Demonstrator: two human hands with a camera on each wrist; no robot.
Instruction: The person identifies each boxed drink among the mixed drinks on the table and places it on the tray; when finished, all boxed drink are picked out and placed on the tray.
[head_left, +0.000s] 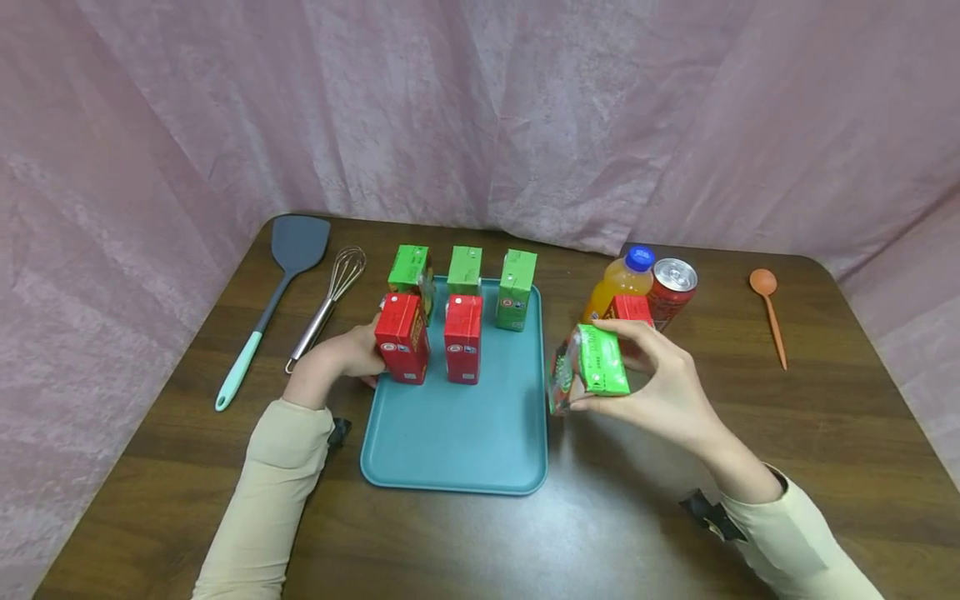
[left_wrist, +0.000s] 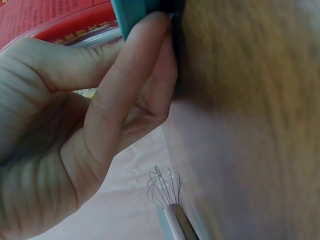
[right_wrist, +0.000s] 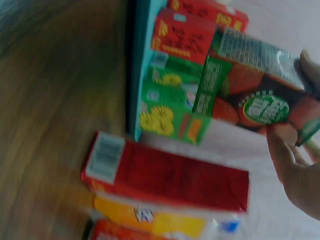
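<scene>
My right hand [head_left: 671, 387] grips a juice box [head_left: 602, 360] with a bright green top, tilted and held above the table by the tray's right edge. In the right wrist view, fruit pictures cover the side of this juice box [right_wrist: 255, 95]. At its left edge the teal tray [head_left: 480, 442] is pinched by my left hand [head_left: 352, 352]; the left wrist view has the thumb and fingers of that hand [left_wrist: 100, 105] at the rim. On the tray stand two red cartons [head_left: 462, 342], with several green-topped cartons [head_left: 516, 292] in a row behind them.
Behind my right hand stand a red carton [head_left: 628, 308], an orange juice bottle [head_left: 618, 283] and a red can [head_left: 672, 287]. A wooden spoon [head_left: 768, 308] lies at the right. On the left lie a whisk [head_left: 330, 304] and a spatula [head_left: 277, 283]. A pink curtain [head_left: 480, 117] hangs behind.
</scene>
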